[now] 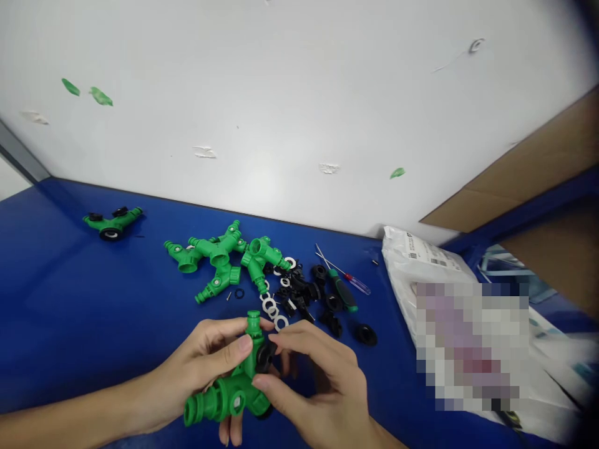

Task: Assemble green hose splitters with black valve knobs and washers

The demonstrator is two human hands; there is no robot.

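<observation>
A green plastic Y-shaped hose splitter is held up close to me above the blue table. My left hand grips it from the left, thumb on the upper arm and other fingers behind and beneath. At its upper branch my right hand pinches a black knob between thumb and fingers, against the splitter's side. Part of the knob is hidden by the fingers. Another black ring shows partly at the splitter's underside. On the lower branch, a round opening with a white centre faces me.
Several green splitters lie beyond my hands, beside white washers and black parts. Two screwdrivers lie to their right, near a black ring. A fitted splitter sits far left. White plastic bags stand right, before a white wall.
</observation>
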